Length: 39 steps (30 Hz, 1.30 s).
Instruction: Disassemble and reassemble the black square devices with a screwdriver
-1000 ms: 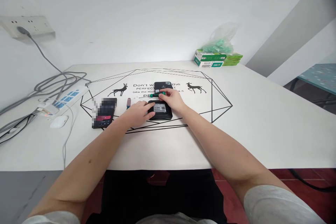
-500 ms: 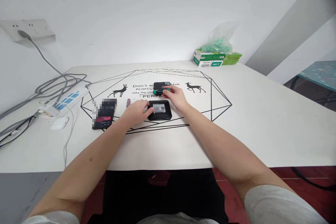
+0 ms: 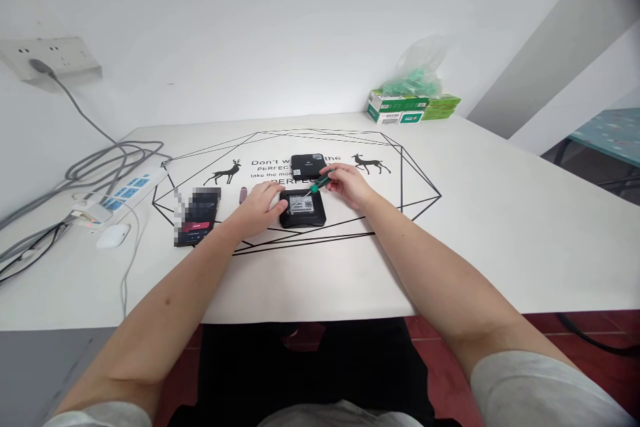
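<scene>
A black square device (image 3: 318, 217) with a white label lies on the table in front of me. My left hand (image 3: 261, 208) is closed on its left edge, the thumb resting on top near the upper left corner. Between the fingers of my right hand (image 3: 350, 185) is a screwdriver (image 3: 314, 189) with a green and black handle. Its thin shaft slants down to the left across the label, the tip close to my left thumb; whether it touches the device I cannot tell. Just behind lies a second black square case (image 3: 306, 164).
Left of my hands are a phone (image 3: 199, 217) with a partly blurred screen and a small purplish object (image 3: 243, 195). Farther left lie a white earbud case (image 3: 113, 235), a power strip (image 3: 133, 192) and coiled grey cables (image 3: 100, 159). Green-and-white boxes (image 3: 399, 105) stand at the back right.
My right hand has moved slightly right and turned the screwdriver, so its shaft now points down over the labelled device. The rear case shows more. My left hand stays at the device's edge.
</scene>
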{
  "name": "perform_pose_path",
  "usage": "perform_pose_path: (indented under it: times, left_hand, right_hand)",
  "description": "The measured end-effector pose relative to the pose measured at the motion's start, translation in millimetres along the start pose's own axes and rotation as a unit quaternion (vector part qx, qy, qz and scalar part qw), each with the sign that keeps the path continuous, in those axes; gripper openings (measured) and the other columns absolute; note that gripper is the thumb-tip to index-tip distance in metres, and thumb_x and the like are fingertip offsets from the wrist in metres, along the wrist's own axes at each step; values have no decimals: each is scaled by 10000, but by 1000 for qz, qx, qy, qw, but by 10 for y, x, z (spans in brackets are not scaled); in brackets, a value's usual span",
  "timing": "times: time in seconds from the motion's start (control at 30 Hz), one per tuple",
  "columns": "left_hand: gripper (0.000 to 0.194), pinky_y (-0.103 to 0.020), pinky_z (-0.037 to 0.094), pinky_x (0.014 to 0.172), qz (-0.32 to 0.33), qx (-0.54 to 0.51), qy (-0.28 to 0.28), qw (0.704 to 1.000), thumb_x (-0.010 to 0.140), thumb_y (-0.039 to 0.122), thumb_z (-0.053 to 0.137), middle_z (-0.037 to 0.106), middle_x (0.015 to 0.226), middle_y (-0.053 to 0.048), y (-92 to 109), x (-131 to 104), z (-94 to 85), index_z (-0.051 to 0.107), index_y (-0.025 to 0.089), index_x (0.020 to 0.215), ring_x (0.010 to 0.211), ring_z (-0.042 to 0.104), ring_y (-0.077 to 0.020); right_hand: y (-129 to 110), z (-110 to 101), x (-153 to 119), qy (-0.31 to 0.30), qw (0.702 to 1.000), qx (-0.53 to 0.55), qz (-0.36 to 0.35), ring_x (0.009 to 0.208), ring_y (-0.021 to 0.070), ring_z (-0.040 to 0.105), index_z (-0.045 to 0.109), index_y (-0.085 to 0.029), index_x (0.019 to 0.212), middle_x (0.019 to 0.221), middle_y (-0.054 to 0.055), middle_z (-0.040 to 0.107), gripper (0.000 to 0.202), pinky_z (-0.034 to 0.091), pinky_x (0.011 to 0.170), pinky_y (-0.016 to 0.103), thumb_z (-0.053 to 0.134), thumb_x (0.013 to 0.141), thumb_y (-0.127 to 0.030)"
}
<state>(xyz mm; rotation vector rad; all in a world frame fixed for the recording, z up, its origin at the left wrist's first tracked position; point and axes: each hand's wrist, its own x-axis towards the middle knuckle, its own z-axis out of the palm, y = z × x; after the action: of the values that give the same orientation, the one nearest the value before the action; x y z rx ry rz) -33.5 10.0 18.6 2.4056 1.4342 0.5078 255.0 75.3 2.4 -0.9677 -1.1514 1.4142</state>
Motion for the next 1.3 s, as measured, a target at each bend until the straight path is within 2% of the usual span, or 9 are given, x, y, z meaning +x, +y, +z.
perform_pose_path:
  times: [0.3,0.63,0.7,0.8,0.9,0.97,1.07,1.2,1.3]
  left_hand:
    - [473,-516,378,1317,24,5,-30,999,1106,466,438,558,1595,-136,-37,10,34,607,210,1466,1552,458,-321]
    - [486,-529,368,1310,23,19,-49,998,1088,447,470,521,1627,-152,12,12,44,582,206,1495,1547,456,-342]
    - [413,-558,373,1290,8,32,-25,999,1090,367,424,587,1551,-149,11,25,19,627,206,1411,1495,509,-342]
    - [305,-562,469,1175,-46,51,22,997,1023,218,417,716,1268,-123,24,35,-28,691,214,1157,1240,664,-325]
    - [214,-521,542,1024,-50,74,-18,996,964,169,462,746,986,-71,85,13,-53,667,226,984,957,707,-295]
    - [187,-477,554,940,-9,103,-46,994,981,180,472,744,925,-60,153,-15,-44,652,226,964,886,705,-286]
    - [186,-391,541,831,51,103,-43,992,1015,190,473,747,922,-50,252,-49,-1,653,232,1042,874,715,-267]
    - [148,-363,502,746,99,109,-63,987,1042,218,478,724,891,-49,309,-59,56,622,229,1010,840,704,-255]
    - [132,-364,478,708,103,119,-68,985,1050,226,475,696,847,-37,302,-54,73,594,230,993,801,684,-254]
  right_hand:
    - [54,-34,26,-20,1000,-4,2,544,114,594,788,-160,828,645,10,707,223,508,587,269,769,615,-223]
    - [48,-81,41,-10,1000,-8,-4,541,120,586,791,-160,836,642,19,707,204,493,562,275,814,653,-245]
    - [40,-100,54,8,1000,-2,-10,548,122,592,783,-165,845,632,12,694,191,480,544,264,822,685,-262]
    - [46,-89,70,30,999,2,-19,602,128,642,772,-178,879,663,0,702,209,520,575,258,855,710,-269]
    - [81,-5,54,41,999,-3,-22,683,146,715,757,-183,901,747,12,754,256,599,686,288,907,705,-252]
    - [113,87,19,35,999,-31,-24,725,168,754,751,-182,928,774,21,778,271,626,768,322,919,724,-244]
    - [156,252,-49,17,989,-139,-53,768,195,787,741,-192,1013,769,11,785,245,622,840,361,870,815,-258]
    - [174,471,-107,19,952,-288,-96,772,213,759,767,-192,1111,741,-6,756,239,593,819,375,796,889,-275]
    - [168,599,-112,17,930,-351,-110,767,211,730,789,-185,1145,755,-1,747,264,569,809,369,788,897,-273]
